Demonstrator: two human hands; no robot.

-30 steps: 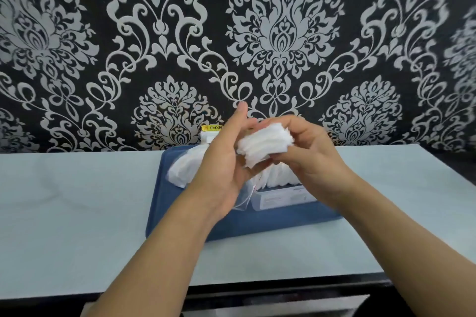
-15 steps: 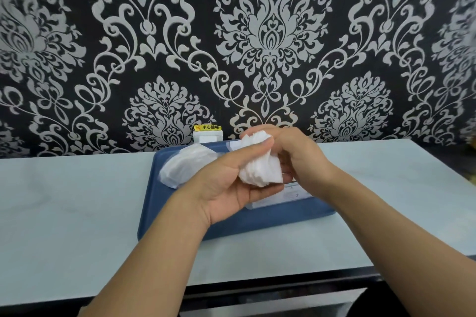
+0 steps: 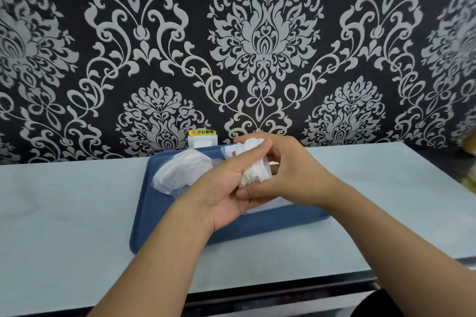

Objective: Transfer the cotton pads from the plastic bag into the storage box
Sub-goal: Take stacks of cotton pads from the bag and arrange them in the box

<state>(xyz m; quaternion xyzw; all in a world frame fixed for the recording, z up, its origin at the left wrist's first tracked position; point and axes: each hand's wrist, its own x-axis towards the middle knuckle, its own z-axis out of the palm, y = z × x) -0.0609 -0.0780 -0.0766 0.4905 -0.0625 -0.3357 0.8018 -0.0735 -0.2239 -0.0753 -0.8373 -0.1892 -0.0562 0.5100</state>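
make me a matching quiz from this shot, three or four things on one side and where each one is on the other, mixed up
Things:
1. stack of cotton pads
2. plastic bag
3. blue tray
4. yellow label

Places:
A. on the wall behind the tray
B. flat on the pale table
C. held between both hands
D. lying on the tray's left part

Pairs: 1-C, 2-D, 3-B, 4-A

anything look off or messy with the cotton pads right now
Slightly. The stack of cotton pads held between the left hand and right hand is fanned and uneven, its edges not lined up. Nothing is spilled: the plastic bag lies on the blue tray.
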